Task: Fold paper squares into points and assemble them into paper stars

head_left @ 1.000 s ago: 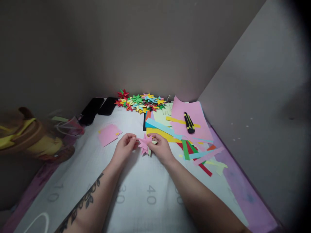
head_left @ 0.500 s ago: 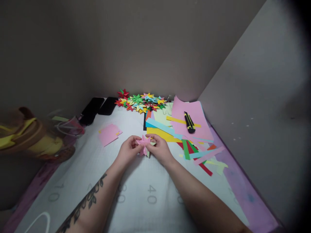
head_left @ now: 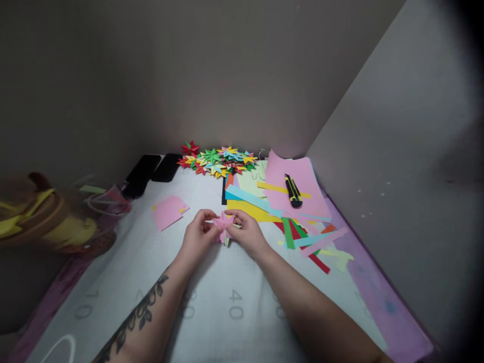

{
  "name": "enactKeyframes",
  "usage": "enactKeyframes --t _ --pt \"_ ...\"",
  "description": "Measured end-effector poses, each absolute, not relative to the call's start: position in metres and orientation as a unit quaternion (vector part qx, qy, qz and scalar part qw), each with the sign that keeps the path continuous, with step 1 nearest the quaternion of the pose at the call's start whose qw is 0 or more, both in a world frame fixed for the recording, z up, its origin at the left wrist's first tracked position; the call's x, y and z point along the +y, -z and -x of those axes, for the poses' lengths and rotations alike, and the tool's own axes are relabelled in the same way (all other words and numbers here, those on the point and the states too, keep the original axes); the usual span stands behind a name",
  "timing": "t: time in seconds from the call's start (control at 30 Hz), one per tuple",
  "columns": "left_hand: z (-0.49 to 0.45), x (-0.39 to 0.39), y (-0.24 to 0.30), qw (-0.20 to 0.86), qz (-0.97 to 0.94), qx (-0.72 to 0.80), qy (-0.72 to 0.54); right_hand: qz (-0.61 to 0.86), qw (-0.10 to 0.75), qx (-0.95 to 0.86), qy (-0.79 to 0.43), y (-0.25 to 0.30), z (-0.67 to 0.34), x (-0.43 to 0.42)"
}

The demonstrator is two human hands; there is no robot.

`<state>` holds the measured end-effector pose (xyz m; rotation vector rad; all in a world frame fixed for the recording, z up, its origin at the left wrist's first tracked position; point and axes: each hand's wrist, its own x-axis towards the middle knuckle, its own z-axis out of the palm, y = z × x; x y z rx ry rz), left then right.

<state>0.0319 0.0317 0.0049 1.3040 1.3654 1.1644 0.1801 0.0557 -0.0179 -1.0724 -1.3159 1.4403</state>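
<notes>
Left hand [head_left: 198, 236] and right hand [head_left: 247, 234], fingers pinching pink paper star [head_left: 224, 223]. We judge the risk: hard squeeze crumples points (thin paper); slack pinch drops it onto counter [head_left: 151, 254].

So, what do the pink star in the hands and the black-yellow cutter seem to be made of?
The pink star looks like matte coloured paper, judging by its sharp folded points. The cutter is probably plastic, black with yellow, smooth-looking; no blade shows.

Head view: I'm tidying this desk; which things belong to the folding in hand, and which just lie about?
In hand: pink folded paper star, held by left hand and right hand.
Lying about: yellow-black utility knife, coloured paper strips, heap of multicoloured paper stars, two black flat devices.
</notes>
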Motion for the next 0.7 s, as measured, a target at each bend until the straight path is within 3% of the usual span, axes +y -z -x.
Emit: enactKeyframes --t 0.2,0.7 --pt "-0.0282 0.0301 0.0012 0.317 -0.628 0.566 -0.431 0.442 0.447 -0.548 -0.552 0.0163 -0.1811 0.0566" --pt "-0.0232 0.0309 -0.0042 0.269 -0.685 0.532 -0.419 0.47 0.455 -0.586 -0.478 0.0104 -0.182 0.0564"
